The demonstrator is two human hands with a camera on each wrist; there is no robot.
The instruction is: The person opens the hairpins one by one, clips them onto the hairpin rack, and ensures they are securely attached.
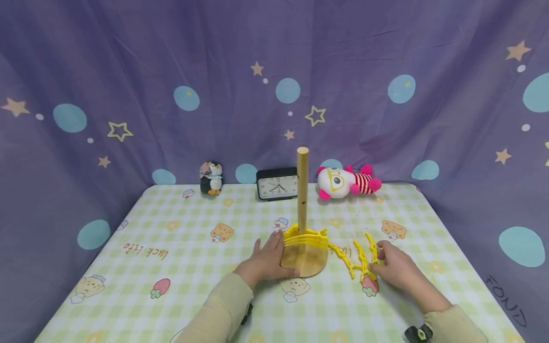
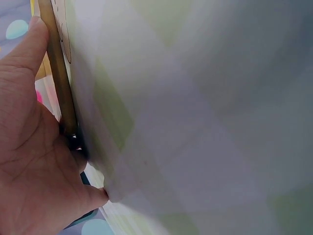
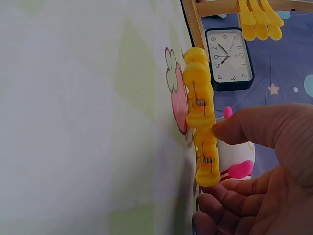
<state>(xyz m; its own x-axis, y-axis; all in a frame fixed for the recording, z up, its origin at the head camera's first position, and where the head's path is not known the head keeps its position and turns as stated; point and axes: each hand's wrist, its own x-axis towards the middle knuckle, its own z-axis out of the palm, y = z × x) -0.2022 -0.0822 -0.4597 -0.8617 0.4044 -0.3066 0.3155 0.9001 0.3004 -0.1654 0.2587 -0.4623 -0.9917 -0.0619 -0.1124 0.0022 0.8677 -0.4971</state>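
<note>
On base edge (image 1: pixel 315 270), at yellow clips (image 3: pixel 199 79), hands (image 1: pixel 267 261) (image 1: pixel 398 267) apart

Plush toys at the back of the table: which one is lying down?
The pink-and-white plush with the striped body, right of the clock. Its body stretches sideways, while the penguin plush, left of the clock, is upright.

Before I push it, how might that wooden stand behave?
The wooden stand may tip if pushed high, since its post is tall and thin. Its flat base looks likelier to slide than roll. Being wood, it should feel stiff.
</note>
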